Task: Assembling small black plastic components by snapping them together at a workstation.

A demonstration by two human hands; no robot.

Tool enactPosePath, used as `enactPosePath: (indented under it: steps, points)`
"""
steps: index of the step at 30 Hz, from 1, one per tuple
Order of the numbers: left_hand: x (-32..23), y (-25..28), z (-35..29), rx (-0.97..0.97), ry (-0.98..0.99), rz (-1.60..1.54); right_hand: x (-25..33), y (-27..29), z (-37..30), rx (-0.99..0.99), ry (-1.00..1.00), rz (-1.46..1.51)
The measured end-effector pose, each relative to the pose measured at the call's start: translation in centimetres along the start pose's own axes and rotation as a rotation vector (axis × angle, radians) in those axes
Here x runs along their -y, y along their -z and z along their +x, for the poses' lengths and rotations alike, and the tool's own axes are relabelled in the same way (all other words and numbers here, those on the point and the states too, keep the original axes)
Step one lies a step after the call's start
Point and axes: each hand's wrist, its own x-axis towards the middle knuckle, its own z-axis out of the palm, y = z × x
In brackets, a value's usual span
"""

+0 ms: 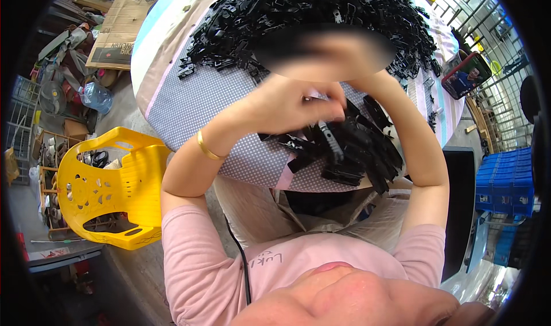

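My left hand point(298, 107), with a gold bangle on its wrist, is raised over the near part of the table. Its fingers are curled in toward the thumb; what lies between them, if anything, I cannot make out. Just beyond it, my right hand point(347, 56) is smeared by a blurred patch, so its fingers are hidden. Below the hands lies a loose pile of long black strip-like pieces point(376, 154), with one greyish strip point(331, 142) among them. Farther off spreads a large heap of small black parts point(258, 27).
The round table point(195, 111) has a patterned cloth. A phone-like screen point(466, 75) stands at its right edge. To the left are a yellow plastic chair point(143, 182), a large water bottle point(96, 96) and flattened cardboard point(117, 30). Blue crates point(505, 182) stand at the right.
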Motion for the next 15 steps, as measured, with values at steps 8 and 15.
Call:
enactPosePath:
  steps: [8,15]
  points:
    - [5.6,1.6,-0.9,-0.041,0.441,0.877,-3.6,0.8,-0.6,-0.351,-0.046,-0.186]
    - [5.3,1.2,-0.1,-0.256,0.333,0.844,-3.7,1.7,-0.8,-0.36,-0.232,-0.038]
